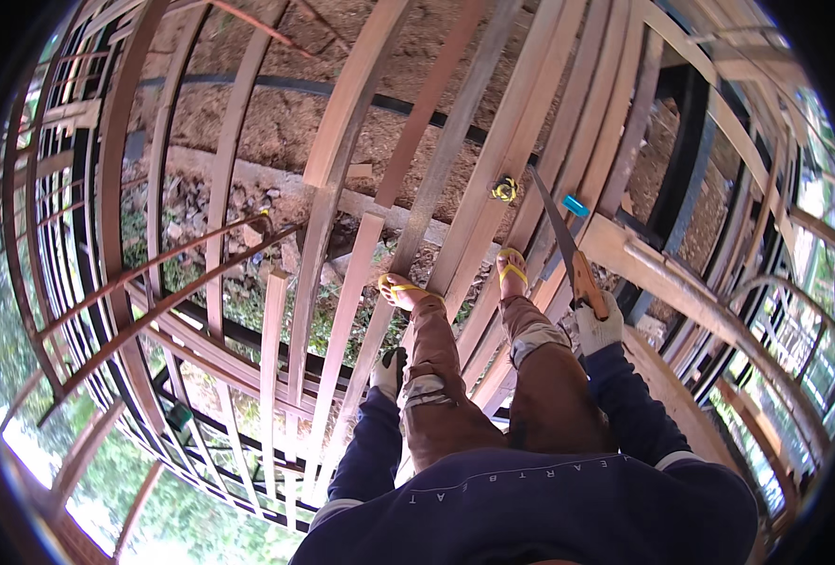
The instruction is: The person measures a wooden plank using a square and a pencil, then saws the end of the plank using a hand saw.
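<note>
My right hand (601,325), in a pale glove, is closed round the wooden handle (587,285) of a handsaw. The saw's long blade (553,212) points away from me over the planks. Hanging beside my left knee, my left hand (388,373) wears a pale glove with dark fingers; how its fingers are set is too small to make out. Past the saw's tip side lies a small yellow-and-black round thing (505,189) on a plank. A teal cylinder-like object (575,205) rests just right of the blade.
I stand in yellow flip-flops on long wooden planks (474,221) laid with gaps between them. Below show soil and broken stones (186,212). Rusty bars (168,297) cross at the left. A thick timber beam (639,254) and a curved pole (766,344) run along the right.
</note>
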`<state>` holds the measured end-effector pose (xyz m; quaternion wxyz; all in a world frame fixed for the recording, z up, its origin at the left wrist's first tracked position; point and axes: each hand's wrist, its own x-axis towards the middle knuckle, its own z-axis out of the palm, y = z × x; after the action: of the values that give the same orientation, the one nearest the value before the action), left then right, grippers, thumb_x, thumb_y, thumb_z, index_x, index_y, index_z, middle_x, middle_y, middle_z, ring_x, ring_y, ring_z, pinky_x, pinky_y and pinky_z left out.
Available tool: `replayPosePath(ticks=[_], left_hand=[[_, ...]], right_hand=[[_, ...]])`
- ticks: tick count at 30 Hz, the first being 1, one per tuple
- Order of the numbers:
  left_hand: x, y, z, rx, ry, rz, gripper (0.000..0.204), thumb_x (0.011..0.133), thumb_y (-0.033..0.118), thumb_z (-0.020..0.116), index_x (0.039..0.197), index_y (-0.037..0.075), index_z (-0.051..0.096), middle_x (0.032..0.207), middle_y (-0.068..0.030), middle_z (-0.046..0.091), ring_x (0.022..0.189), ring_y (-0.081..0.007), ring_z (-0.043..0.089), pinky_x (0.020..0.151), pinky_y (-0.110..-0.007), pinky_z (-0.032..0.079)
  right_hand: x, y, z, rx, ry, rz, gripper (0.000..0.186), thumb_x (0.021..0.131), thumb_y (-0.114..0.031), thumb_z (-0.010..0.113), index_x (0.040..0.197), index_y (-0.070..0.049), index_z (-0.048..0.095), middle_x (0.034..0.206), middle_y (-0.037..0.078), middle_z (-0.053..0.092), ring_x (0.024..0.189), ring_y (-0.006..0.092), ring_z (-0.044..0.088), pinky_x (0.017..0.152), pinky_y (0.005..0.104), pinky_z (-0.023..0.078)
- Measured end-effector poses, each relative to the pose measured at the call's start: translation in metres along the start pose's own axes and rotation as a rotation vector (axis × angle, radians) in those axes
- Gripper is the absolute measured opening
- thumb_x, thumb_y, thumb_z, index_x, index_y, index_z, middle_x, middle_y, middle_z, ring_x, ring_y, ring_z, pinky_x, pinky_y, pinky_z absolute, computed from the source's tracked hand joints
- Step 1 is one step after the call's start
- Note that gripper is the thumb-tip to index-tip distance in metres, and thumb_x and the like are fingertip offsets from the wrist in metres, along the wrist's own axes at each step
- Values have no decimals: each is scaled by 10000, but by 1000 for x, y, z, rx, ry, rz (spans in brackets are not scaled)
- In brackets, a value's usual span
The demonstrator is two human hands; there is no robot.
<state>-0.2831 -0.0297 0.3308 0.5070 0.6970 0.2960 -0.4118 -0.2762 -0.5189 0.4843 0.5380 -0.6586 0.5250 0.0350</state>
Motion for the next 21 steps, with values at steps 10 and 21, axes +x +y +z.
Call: replayPosePath(ticks=[10, 21], left_hand=[[-2, 52, 89, 361, 278, 20, 460, 985, 464, 604, 1278, 125, 712, 1134, -153, 754, 1070, -333, 712, 919, -429, 546], [207, 4, 70, 576, 202, 161, 529, 930, 479, 674, 1299, 99, 678, 1211, -180, 726, 1163, -357, 675, 1002, -443, 524]], right_hand=[[45, -11, 113, 143, -359, 8, 239, 927, -58, 705, 1152, -32, 629, 797, 15, 630, 638, 94, 617, 563, 249, 508], [77, -3, 157, 232, -611, 10, 213, 940, -46, 688, 1131, -29, 594, 810, 36, 623, 658, 108, 606, 586, 268, 511]])
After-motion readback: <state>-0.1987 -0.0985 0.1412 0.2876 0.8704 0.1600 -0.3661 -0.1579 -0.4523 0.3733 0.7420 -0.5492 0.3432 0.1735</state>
